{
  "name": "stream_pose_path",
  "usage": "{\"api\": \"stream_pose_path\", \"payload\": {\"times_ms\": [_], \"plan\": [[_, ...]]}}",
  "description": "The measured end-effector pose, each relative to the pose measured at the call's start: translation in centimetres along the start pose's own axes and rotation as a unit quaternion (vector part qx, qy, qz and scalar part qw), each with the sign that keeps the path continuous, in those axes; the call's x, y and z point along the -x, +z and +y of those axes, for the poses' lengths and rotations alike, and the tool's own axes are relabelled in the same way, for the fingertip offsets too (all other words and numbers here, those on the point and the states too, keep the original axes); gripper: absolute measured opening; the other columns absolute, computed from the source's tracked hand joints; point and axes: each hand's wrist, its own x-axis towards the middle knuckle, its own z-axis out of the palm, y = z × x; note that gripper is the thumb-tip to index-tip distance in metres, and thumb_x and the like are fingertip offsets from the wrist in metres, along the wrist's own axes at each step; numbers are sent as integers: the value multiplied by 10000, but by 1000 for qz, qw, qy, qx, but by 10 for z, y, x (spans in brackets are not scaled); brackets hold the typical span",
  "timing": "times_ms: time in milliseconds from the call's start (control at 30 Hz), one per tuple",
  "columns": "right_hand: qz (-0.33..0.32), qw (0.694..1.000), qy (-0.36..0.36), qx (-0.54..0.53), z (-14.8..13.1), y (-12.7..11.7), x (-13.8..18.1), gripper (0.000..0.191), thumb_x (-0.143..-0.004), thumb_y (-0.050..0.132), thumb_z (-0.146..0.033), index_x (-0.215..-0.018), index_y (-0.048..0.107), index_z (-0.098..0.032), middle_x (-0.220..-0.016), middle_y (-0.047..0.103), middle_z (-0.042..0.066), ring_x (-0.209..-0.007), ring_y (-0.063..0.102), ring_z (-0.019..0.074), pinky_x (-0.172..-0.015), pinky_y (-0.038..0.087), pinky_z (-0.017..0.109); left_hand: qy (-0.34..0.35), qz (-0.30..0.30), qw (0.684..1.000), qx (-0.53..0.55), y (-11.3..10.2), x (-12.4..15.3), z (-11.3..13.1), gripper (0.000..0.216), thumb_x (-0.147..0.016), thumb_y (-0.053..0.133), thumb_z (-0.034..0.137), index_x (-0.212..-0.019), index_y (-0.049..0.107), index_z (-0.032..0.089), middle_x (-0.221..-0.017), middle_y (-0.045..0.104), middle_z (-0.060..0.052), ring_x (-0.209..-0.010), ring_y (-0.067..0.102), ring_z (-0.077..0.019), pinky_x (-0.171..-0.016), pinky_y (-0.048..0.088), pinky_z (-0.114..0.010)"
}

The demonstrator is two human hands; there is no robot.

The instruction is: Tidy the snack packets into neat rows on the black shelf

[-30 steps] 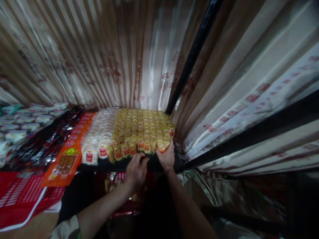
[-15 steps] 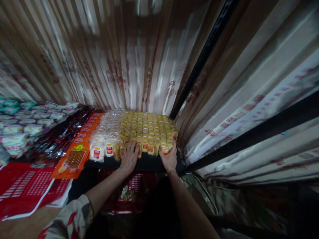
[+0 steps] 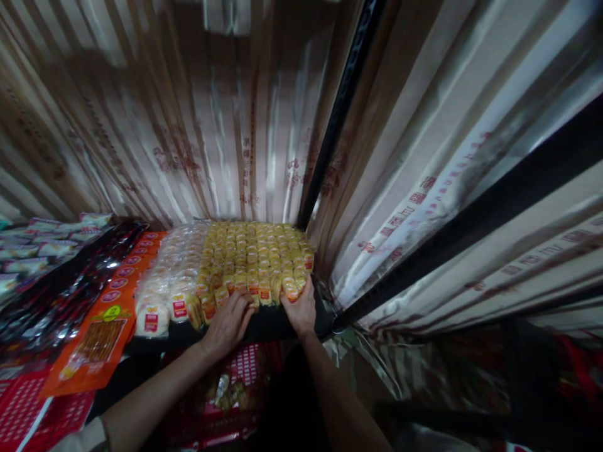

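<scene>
Head view: right hand (image 3: 301, 307) cups yellow packets (image 3: 291, 287) at near right, seemingly bracing them, while left hand (image 3: 228, 324) curls against others, grip unclear.

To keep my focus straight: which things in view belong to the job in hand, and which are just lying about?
In the job:
yellow packets
right hand, around packets at the front
left hand, at the front row
black shelf beneath

Apparently just lying about:
white packets
orange pack
dark packets
far-left red basket
lower red basket (role unclear)
</scene>
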Motion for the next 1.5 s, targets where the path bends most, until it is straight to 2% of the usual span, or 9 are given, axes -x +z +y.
{"api": "stream_pose_path", "payload": {"times_ms": [133, 267, 367, 467, 667, 767, 1000, 1167, 1500], "plan": [[10, 1000, -10, 2, 2, 2, 1, 841, -682, 568, -403, -1385, 211, -112, -1356, 398, 176, -1227, 418, 302, -977, 386, 426, -72, 63, 992, 78, 0, -55, 18, 132, -854, 489, 219, -978, 455, 190, -949, 545, -49, -856, 561, -162, -750, 497, -299], [17, 1000, -19, 4, 3, 3, 1, 821, -689, 554, -373, -1380, 212, -94, -1362, 388, 187, -1238, 405, 303, -990, 378, 431, -109, 73, 979, 159, 29, -121, 34, 200, -801, 531, 173, -985, 457, 190, -990, 529, -43, -790, 564, -137, -721, 499, -285], [21, 999, -24, 2, 3, 3, 0, 824, -678, 565, -375, -1370, 225, -85, -1357, 390, 197, -1238, 402, 314, -991, 374, 442, -112, 29, 977, 178, 57, -158, 42, 325, -787, 550, 155, -1090, 444, 209, -1057, 536, -46, -940, 557, -168, -813, 485, -317], [23, 999, -31, 0, 2, 2, 0, 810, -682, 567, -365, -1367, 233, -91, -1341, 409, 195, -1225, 418, 311, -984, 380, 443, -65, -37, 982, 174, 81, -179, 43, 448, -783, 549, 125, -1201, 414, 212, -1126, 526, -52, -1037, 529, -173, -892, 457, -316], [29, 999, -32, 3, 2, 2, 1, 794, -685, 573, -352, -1361, 248, -93, -1335, 413, 197, -1220, 418, 307, -983, 373, 447, -42, -169, 981, 86, 104, -191, 36, 341, -797, 526, 123, -1125, 512, 216, -1148, 516, -43, -1037, 541, -169, -903, 458, -301], [30, 999, -38, 0, 2, 2, 1, 788, -693, 568, -355, -1361, 251, -84, -1332, 411, 202, -1233, 397, 306, -986, 365, 454, -31, -206, 977, 40, 109, -192, 34, 314, -816, 499, 134, -1120, 512, 212, -1141, 520, -49, -1010, 558, -165, -876, 470, -289], [34, 998, -54, -3, 3, 2, 0, 774, -698, 557, -355, -1354, 261, -72, -1338, 367, 201, -1263, 323, 309, -1016, 323, 478, -4, -226, 974, -12, 121, -190, 25, 383, -798, 512, 146, -1169, 470, 230, -1161, 511, -42, -938, 582, -163, -801, 488, -272], [32, 997, -71, -6, 1, -1, -1, 810, -697, 555, -339, -1376, 203, -72, -1383, 311, 201, -1301, 262, 305, -1035, 293, 500, 29, -233, 970, -55, 123, -190, 29, 303, -797, 484, 135, -1084, 554, 205, -1041, 572, -61, -935, 577, -198, -781, 483, -286], [10, 998, -53, -14, 3, 2, 0, 822, -700, 559, -369, -1371, 206, -53, -1424, 269, 220, -1331, 238, 304, -1051, 282, 491, -23, -232, 970, -72, 142, -200, 35, 266, -798, 428, 26, -911, 640, 141, -968, 604, -82, -933, 552, -172, -792, 471, -252]]}}
